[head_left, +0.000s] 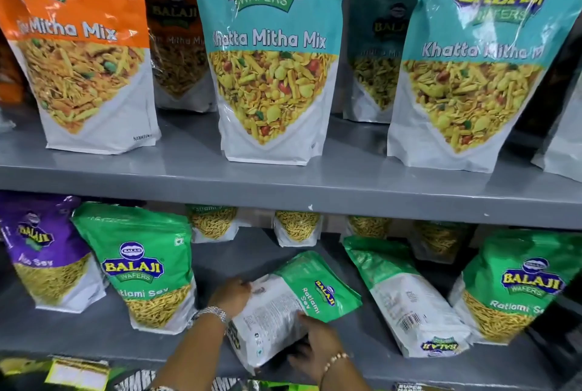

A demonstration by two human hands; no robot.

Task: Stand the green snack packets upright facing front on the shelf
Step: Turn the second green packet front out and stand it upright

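Observation:
On the lower grey shelf (94, 330) a green Ratlami Sev packet (283, 299) lies tilted on its back, rear side up. My left hand (231, 294) grips its left edge and my right hand (315, 345) holds its lower right corner. Another green packet (406, 299) lies tilted with its back and barcode showing, just to the right. Two green packets stand upright facing front: one at the left (141, 267) and one at the right (510, 286). Several more stand in shadow behind.
A purple sev packet (47, 252) stands at the far left of the lower shelf. The upper shelf (283, 182) holds an orange Mitha Mix bag (82, 53) and two teal Khatta Mitha Mix bags (271, 56). More packets show below the shelf's front edge.

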